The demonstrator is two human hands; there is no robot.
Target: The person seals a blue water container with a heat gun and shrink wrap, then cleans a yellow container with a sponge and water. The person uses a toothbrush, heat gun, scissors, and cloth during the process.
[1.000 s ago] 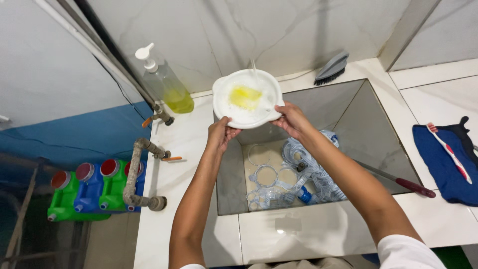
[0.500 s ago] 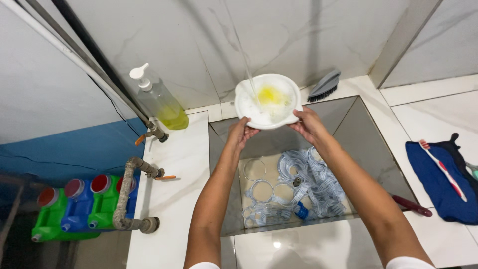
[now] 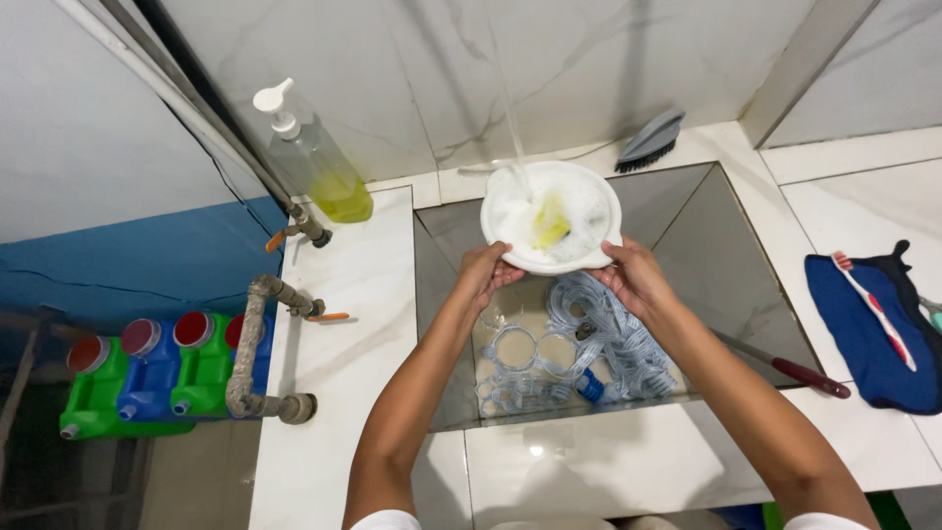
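**Plate under the water stream, gripped at both edges**

Plate, white and round, is held above the sink, tilted so its face looks up at me. I have my left hand on its lower left rim and my right hand on its lower right rim; the fingers of both are curled around the edge, grasping the plate, with the thumbs lying on the rim nearest me. A thin stream of water falls onto the plate's upper left part, and foam covers much of its face. A yellow sponge lies in the middle of the plate, between my two hands and not touched by either.

Below the plate, in the sink basin, I see clear glasses and a pile of clear and blue items that I cannot make out exactly. On the worktop to the left stands a pump bottle of yellow liquid. A grey brush lies behind the sink near the wall. To the right a dark blue cloth rests on the worktop, and a red-handled tool lies at the sink's right edge.
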